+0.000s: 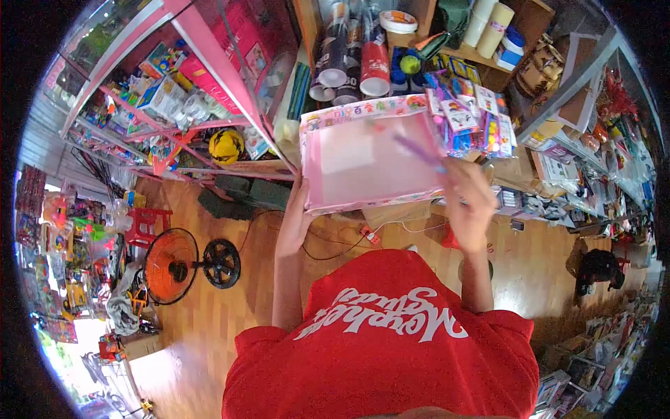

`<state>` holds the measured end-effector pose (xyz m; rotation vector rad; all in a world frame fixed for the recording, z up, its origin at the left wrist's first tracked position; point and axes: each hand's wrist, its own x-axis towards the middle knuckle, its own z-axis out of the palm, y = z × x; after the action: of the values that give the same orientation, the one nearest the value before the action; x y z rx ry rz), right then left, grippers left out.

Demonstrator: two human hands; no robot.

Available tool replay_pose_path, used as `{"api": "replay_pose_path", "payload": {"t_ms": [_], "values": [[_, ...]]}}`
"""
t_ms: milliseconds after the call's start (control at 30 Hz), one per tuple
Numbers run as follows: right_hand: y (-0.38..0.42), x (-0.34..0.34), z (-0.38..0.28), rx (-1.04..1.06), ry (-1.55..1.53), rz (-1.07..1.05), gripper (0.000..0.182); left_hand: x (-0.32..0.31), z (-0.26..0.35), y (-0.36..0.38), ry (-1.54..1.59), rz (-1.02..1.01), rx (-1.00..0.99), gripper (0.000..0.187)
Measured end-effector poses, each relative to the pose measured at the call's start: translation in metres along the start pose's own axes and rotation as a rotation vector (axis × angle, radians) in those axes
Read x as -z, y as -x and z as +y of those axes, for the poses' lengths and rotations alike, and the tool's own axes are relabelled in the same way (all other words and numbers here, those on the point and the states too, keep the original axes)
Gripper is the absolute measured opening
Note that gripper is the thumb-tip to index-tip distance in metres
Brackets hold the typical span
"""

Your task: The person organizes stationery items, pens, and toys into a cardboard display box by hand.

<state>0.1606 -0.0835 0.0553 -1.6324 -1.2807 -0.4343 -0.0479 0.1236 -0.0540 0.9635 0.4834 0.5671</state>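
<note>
A shallow pink-and-white cardboard box point(412, 197) with printed characters along its far rim lies open and tilted in front of me. Its inside is mostly bare, with a pale patch and a small reddish blur at the far side. My left hand point(296, 213) grips the box's near left edge, fingers partly hidden behind it. Over the right part of the box, my right hand point(470, 199) is closed on a purple pen-like stick point(417, 150), blurred by motion. Several small plastic packets point(464, 112) with colourful contents are heaped just beyond the box's right side.
Black and red cylinders point(375, 66) stand on the shelf behind the box, with a roll of tape point(398, 21) above. A pink-framed glass case point(209, 63) is at left. An orange fan point(172, 267) and a red stool point(146, 227) are on the wooden floor.
</note>
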Motion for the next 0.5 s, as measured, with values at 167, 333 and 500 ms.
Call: {"api": "replay_pose_path", "payload": {"t_ms": [167,333,500], "values": [[0.017,-0.059,0.003,0.133,-0.032,-0.515,0.029,0.010,-0.007,-0.003,-0.035,0.048,0.019,0.067],[0.011,-0.089,0.004,0.086,-0.034,-0.795,0.026,0.010,-0.008,-0.002,-0.039,0.072,0.025,0.069],[-0.002,-0.122,0.023,0.096,-0.251,-0.911,0.024,0.012,-0.009,0.003,-0.045,0.048,0.022,0.072]]}}
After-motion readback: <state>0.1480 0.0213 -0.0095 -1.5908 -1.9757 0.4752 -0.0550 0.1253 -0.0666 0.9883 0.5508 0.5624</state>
